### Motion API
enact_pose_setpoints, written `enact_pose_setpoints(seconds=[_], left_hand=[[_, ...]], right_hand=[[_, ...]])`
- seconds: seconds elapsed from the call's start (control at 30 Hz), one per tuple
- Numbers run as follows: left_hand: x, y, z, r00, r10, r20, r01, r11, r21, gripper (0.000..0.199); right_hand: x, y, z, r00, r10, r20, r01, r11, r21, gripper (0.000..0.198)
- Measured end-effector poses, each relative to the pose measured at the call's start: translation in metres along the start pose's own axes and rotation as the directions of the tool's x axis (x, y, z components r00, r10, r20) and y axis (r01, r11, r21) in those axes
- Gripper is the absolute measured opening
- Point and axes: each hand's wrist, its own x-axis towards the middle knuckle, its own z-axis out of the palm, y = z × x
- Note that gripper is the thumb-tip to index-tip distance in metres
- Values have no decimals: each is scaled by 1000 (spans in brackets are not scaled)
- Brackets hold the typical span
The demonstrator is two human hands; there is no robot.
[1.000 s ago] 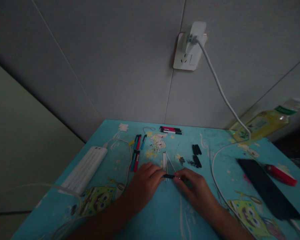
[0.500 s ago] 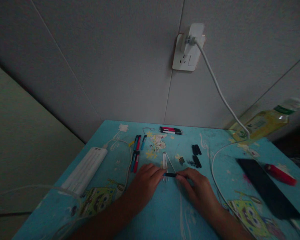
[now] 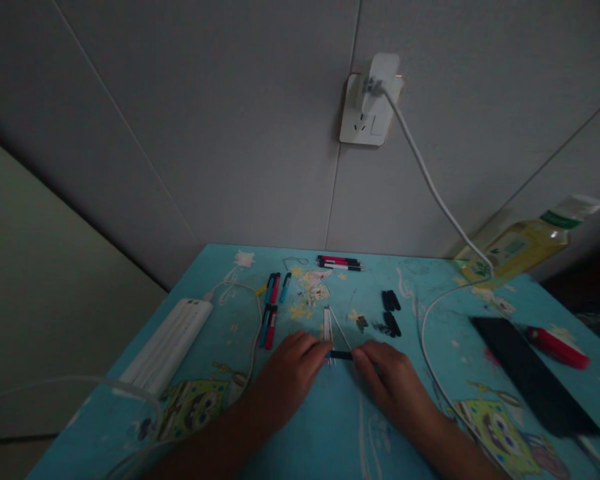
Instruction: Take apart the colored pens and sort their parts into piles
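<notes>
Between my two hands lies a dark pen barrel [image 3: 341, 355], held level just above the table. My left hand [image 3: 296, 363] pinches its blue left end, and the fingers of my right hand [image 3: 386, 367] are closed round its right end. Several thin pen refills [image 3: 327, 323] lie behind and beneath it, one of them slanting toward my right hand. Black pen caps [image 3: 391, 312] rest in two small groups to the right. Left of the refills are red and blue pen parts [image 3: 270, 313]; further back, several pens [image 3: 339, 263] lie side by side.
A white power strip [image 3: 167, 343] with cords lies on the left. To the right are a white cable [image 3: 427, 320], a dark flat slab [image 3: 533, 373], a red object [image 3: 557, 347] and a tilted bottle of yellow liquid [image 3: 530, 243]. A charger [image 3: 380, 80] sits in the wall socket.
The camera view has shifted slightly. My right hand's fingers have closed further over the right end of the barrel; both hands otherwise keep their place.
</notes>
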Motion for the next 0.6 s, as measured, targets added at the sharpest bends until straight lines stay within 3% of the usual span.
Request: enact_pose_setpoints(seconds=[0.1,0.3,0.6], left_hand=[[-1,1,-1,1000,-18,12,18,1000,-18,32],[-1,-1,1,1000,14,18,-14,1000,-15,25],[-1,-2,-2,996,86,-10,-86,996,-14,19]], right_hand=[[0,0,0,998,-60,-20,61,996,58,19],[-3,3,3,996,-85,22,85,996,12,18],[-7,-7,5,990,-48,130,72,980,-186,34]])
